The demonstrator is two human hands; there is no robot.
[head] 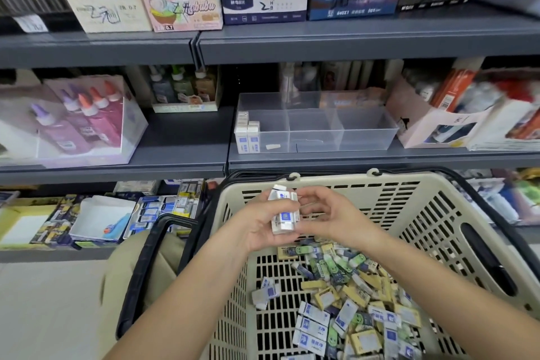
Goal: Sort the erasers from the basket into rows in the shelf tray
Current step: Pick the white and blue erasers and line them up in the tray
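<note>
The left hand (260,225) curls its fingers round a small stack of white erasers (284,215) with blue labels, and the right hand (333,219) meets it from the other side, its bent fingertips pinching the stack's right edge. Both hands hold the stack in the air above the near-left part of the basket (438,199), clear of its rim.

The pieces look light, small and fairly stiff. Their paper sleeves are probably smooth enough for them to slide against each other, so a loose stack could fan out or shed a piece. The safest hold is likely across the broad faces, pressing the stack together from both ends, not gripping the narrow edges.

Below the hands and towards the right wrist lies the mixed heap of erasers (350,295): white ones with blue labels, yellow ones and green-faced ones, jumbled on the basket floor.

Above and beyond the hands stands the clear tray (368,128) on the shelf (175,140), divided into compartments. A short row of matching white erasers (247,134) stands upright in its left-hand corner, almost straight ahead of the left hand. The other compartments look largely bare, so most of the sorting is yet to be done.
</note>
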